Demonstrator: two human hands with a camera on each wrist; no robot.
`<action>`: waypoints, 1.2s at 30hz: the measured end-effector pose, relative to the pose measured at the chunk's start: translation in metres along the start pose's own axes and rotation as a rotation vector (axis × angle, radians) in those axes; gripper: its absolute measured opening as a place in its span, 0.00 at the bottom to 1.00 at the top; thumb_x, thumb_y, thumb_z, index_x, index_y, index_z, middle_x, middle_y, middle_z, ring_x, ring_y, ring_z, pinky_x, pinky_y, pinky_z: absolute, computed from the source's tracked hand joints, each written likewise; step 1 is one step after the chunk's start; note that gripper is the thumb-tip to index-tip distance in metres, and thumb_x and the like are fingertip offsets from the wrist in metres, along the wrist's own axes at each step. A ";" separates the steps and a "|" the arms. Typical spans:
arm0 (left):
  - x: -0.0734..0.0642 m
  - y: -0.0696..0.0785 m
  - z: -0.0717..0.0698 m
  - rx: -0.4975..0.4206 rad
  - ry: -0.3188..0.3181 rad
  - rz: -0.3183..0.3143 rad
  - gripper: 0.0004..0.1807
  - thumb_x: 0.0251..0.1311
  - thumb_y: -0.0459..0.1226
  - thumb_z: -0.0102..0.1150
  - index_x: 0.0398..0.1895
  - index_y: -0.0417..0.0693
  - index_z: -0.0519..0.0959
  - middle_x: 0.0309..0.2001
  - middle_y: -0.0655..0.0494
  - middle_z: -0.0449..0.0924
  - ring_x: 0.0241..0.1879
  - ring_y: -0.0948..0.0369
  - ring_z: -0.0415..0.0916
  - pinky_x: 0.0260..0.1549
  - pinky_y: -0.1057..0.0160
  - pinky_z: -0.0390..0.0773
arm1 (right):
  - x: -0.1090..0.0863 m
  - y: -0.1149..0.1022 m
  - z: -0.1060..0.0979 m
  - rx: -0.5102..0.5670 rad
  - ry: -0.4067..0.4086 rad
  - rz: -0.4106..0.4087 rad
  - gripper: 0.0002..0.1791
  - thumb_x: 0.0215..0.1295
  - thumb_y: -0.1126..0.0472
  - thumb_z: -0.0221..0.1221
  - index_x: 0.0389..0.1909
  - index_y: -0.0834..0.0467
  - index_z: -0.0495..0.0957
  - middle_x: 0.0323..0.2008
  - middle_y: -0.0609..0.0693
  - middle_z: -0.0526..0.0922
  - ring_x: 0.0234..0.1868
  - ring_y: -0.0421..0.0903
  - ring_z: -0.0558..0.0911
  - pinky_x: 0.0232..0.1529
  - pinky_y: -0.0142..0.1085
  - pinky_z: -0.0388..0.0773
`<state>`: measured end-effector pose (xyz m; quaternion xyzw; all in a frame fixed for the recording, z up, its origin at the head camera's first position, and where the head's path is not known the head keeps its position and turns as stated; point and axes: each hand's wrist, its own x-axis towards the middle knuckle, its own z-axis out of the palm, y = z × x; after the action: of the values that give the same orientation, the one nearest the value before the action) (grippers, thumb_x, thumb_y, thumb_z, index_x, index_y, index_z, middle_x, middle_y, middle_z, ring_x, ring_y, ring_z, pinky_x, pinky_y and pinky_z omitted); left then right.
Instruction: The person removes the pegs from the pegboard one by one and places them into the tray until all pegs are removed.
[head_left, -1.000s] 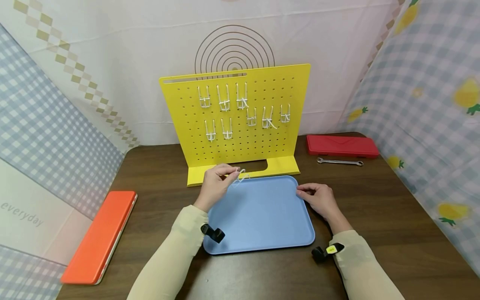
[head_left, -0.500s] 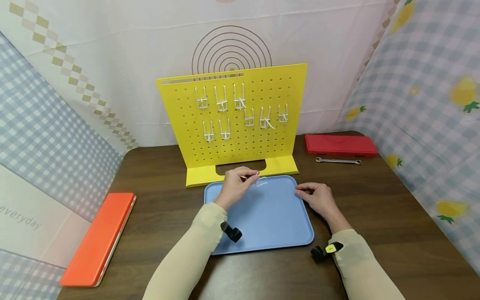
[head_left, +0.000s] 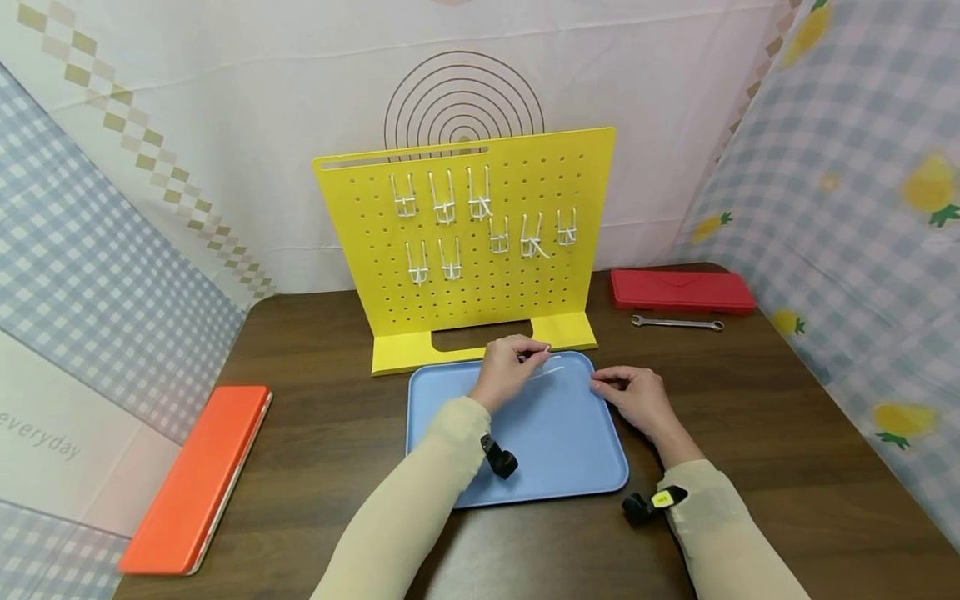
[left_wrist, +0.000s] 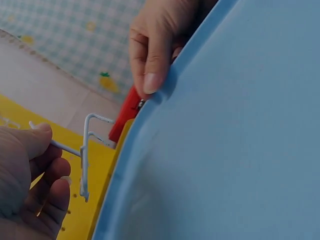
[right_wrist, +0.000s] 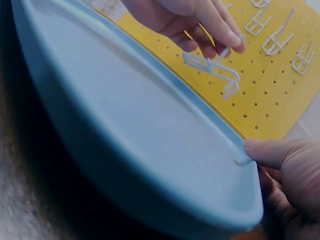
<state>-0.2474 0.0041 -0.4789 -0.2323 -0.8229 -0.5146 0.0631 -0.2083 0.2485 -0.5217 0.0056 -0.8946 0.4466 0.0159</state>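
My left hand (head_left: pixel 510 371) pinches the peg of a white wire pegboard hook (left_wrist: pixel 84 160) between thumb and forefinger. The hook's two bent prongs point away from the fingers, above the far right part of the blue tray (head_left: pixel 547 446). My right hand (head_left: pixel 639 398) grips the tray's right rim, its thumb (right_wrist: pixel 267 152) on top and the other fingers outside the edge. Behind the tray stands a yellow pegboard (head_left: pixel 517 292) carrying several white wire hooks (head_left: pixel 452 262) in staggered rows. The undersides of the right fingers are mostly hidden in the head view.
An orange-red case (head_left: pixel 198 479) lies at the table's left side. At the back right sit a red case (head_left: pixel 682 292) and, in front of it, a metal wrench (head_left: pixel 677 323). Patterned cloths hang around the brown table (head_left: pixel 322 358).
My left hand has travelled right across the far part of the tray with the hook, nearing the right hand. The right hand stays at the tray's rim.
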 end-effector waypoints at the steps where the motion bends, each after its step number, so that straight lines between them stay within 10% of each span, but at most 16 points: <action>1: 0.001 0.000 0.003 0.008 -0.006 -0.010 0.09 0.61 0.37 0.64 0.40 0.42 0.87 0.36 0.59 0.84 0.29 0.68 0.76 0.27 0.71 0.77 | 0.000 0.000 0.000 -0.002 -0.001 0.001 0.16 0.58 0.47 0.67 0.44 0.52 0.86 0.40 0.50 0.86 0.37 0.47 0.79 0.36 0.36 0.78; 36: -0.003 -0.020 0.037 0.053 0.052 -0.042 0.08 0.61 0.39 0.64 0.41 0.49 0.87 0.35 0.63 0.84 0.30 0.70 0.75 0.29 0.71 0.76 | 0.001 -0.001 0.001 -0.015 0.011 0.008 0.16 0.58 0.49 0.67 0.44 0.52 0.86 0.38 0.49 0.86 0.36 0.46 0.79 0.36 0.36 0.78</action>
<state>-0.2485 0.0280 -0.5138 -0.1999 -0.8389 -0.5000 0.0800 -0.2090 0.2475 -0.5213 -0.0004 -0.8978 0.4399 0.0191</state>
